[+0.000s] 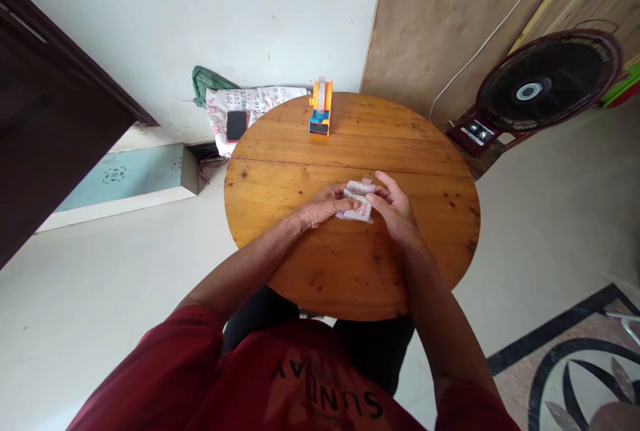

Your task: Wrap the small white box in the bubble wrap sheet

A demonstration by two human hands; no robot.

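A small white box (364, 208) with red print lies in clear bubble wrap (358, 186) above the middle of the round wooden table (290, 244). My left hand (325, 207) grips it from the left, thumb across the top and fingers behind. At its right edge, my right hand (396, 210) has its thumb against the wrap and the other fingers partly hidden behind; the index finger points up and away from it. A short clear strip (367, 179), apparently tape, sticks up at the far edge of the wrap.
An orange and blue tape dispenser (321, 114) stands near the table's far edge. Left of the table, a dark flat object (237, 126) rests on a printed white sack (216, 111) beside a green bag (210, 81). To the right is a large fan (530, 91).
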